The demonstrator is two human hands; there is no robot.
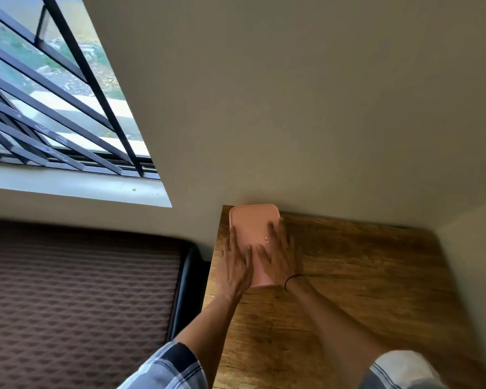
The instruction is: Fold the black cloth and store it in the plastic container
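Observation:
A pink plastic container [254,223] with its lid on stands at the far left corner of the wooden table [348,276], against the wall. My left hand [237,265] lies flat on the lid's left side, fingers spread. Over the lid's right side my right hand [281,254] rests flat, fingers spread, with a black band around the wrist. Both palms press down on the lid and neither hand grasps anything. The black cloth is not visible; the closed lid hides the inside of the container.
A beige wall [320,108] rises directly behind the table. To the left stands a bed or couch with a brown patterned cover [76,299], with a barred window [54,94] above it. Another wall borders the table on the right.

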